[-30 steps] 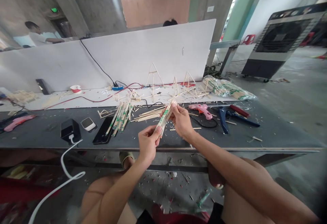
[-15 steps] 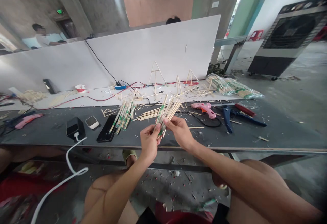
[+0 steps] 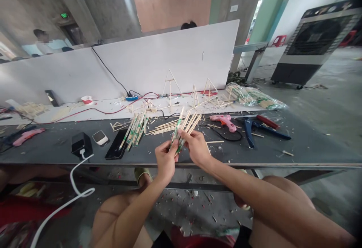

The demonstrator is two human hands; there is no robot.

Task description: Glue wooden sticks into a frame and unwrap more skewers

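Right over the bench edge, both bare hands are up and busy. The left hand (image 3: pixel 166 161) curls closed around a slim bundle of pale wooden sticks in green-printed paper sleeves (image 3: pixel 177 137), held in the air at twelve o'clock, and the right hand (image 3: pixel 197 148) reaches in from four o'clock, its fingers (image 3: pixel 189 137) pinching the same bundle. Just past them, a fan of bare pale sticks (image 3: pixel 192 123) sits so close that I can't tell if it's held or lying down. Ease that pinch and the thin sticks could slide loose and scatter, or catch the fan.

On the dark grey metal-edged bench (image 3: pixel 311 146), a heap of sleeved sticks (image 3: pixel 135 129) lies at ten o'clock, beside a black smartphone (image 3: pixel 115 144). At one o'clock there's a pink glue gun (image 3: pixel 224 123), its black cord (image 3: pixel 226 137) looping loose — a snag risk for a careless elbow. A blue clamp (image 3: pixel 249 131) sits at two o'clock.

Farther out, small triangular stick frames (image 3: pixel 171 84) stand before a white partition (image 3: pixel 164 55).
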